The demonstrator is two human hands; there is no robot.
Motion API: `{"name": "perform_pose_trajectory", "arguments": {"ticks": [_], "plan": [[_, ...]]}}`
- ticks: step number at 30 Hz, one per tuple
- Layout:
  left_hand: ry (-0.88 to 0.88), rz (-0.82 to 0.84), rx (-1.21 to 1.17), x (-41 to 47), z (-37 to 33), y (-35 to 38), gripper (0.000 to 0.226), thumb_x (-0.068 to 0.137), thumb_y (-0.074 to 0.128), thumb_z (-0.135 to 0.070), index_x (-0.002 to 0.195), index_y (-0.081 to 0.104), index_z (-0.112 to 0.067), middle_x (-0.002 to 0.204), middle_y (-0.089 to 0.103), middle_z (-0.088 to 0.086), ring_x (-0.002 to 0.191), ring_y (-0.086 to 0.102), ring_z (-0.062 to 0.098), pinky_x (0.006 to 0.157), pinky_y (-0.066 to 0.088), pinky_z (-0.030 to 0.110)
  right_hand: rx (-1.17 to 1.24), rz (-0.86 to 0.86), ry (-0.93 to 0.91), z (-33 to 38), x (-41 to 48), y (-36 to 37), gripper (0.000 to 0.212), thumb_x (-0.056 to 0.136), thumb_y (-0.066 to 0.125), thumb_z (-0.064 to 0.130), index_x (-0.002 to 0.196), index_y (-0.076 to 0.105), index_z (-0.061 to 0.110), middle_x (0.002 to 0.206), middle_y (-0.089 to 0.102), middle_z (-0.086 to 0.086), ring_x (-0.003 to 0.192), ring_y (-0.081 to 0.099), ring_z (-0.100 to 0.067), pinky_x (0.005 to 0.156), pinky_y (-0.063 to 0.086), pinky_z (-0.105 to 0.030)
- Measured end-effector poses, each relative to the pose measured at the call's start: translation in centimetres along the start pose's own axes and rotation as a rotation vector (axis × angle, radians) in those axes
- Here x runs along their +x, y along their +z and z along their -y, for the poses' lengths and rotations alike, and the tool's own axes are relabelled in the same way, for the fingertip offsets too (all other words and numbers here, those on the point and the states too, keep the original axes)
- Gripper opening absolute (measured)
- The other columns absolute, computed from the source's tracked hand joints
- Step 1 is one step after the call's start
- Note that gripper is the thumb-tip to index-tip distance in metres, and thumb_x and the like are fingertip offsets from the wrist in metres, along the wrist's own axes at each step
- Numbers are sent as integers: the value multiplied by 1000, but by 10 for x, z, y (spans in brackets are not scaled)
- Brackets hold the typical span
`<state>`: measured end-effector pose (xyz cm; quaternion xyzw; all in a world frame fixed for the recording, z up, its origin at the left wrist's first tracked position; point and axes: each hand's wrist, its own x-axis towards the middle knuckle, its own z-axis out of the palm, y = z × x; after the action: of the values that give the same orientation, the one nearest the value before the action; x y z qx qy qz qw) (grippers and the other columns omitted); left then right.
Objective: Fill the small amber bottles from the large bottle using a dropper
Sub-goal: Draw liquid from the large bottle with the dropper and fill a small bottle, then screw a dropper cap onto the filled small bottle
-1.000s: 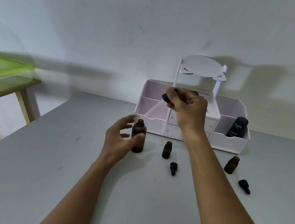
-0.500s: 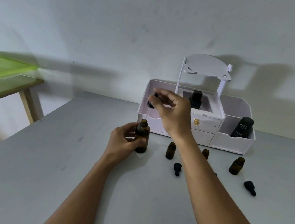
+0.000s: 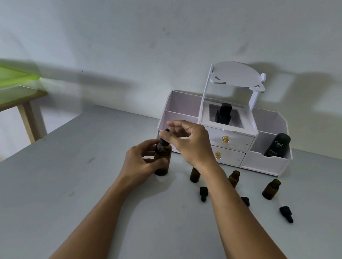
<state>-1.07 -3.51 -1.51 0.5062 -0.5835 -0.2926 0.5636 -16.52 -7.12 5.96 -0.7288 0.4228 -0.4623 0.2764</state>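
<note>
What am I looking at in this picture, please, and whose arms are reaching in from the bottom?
There is no machine here: these are a person's two bare arms, seen through a wide-angle camera worn on that person's head, looking forward and down. The left hand grips a large round amber glass bottle standing on the flat grey table. The right hand pinches the black rubber top of a dropper set in that bottle's neck. To the right stand three small amber glass bottles, uncapped, with three small black dropper caps lying in front of them. Behind is a white organiser box with drawers, holding a black cylindrical bottle marked Kahf and a black square bottle.
</note>
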Motion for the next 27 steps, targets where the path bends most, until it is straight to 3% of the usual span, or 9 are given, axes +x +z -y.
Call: {"name": "perform_pose_trajectory", "arguments": {"ticks": [3,6,8,12,15,19,22,27], "plan": [[83,-132,24,-3,-4,1,55,70,74,-25,124,64,-28,105,73,-6,100,70,10,79,58,28,37,-19,-11,1,-5,-21,24,81,80,24,104,75,17,94,75,5,85,71,-5,80,56,-15],[240,-349,97,-8,-15,4,35,72,71,-25,107,69,-18,84,69,-3,81,68,15,68,56,29,-21,-3,-14,-3,-14,-53,18,82,76,11,99,77,17,94,76,8,86,70,-3,80,55,-14],[350,-408,116,-12,-26,10,20,73,70,-16,92,70,-11,73,66,-1,68,64,14,63,54,31,-94,65,1,-9,-23,-72,21,83,75,7,98,77,19,94,76,11,88,70,-1,81,54,-12],[396,-241,35,-24,-41,34,4,78,69,-10,80,72,-8,64,66,1,55,61,14,54,50,26,-269,277,56,-25,-46,-88,32,82,72,0,98,77,27,94,74,15,90,67,3,78,54,-15],[292,-56,25,-30,-43,53,11,81,71,-12,92,73,-16,70,68,-4,62,65,11,58,52,20,-382,421,133,-35,-56,-89,39,78,70,-1,98,77,32,94,71,19,89,64,4,76,56,-19],[131,68,93,-30,-33,64,31,88,72,-11,112,66,-29,92,69,-9,86,67,2,70,55,13,-538,539,178,-46,-58,-86,45,71,69,2,94,75,40,101,68,9,91,64,-8,78,58,-30],[36,112,138,-27,-25,66,41,91,70,-10,128,62,-24,104,67,-8,94,66,0,75,53,7,-579,609,177,-49,-59,-82,48,68,66,0,93,76,40,104,65,11,90,64,-12,76,58,-33],[-9,140,177,-25,-19,68,47,90,71,-11,135,59,-19,113,69,-2,95,66,2,75,53,6,-571,667,163,-44,-61,-78,34,73,76,4,95,79,30,103,63,14,87,64,-11,76,57,-27]]}}
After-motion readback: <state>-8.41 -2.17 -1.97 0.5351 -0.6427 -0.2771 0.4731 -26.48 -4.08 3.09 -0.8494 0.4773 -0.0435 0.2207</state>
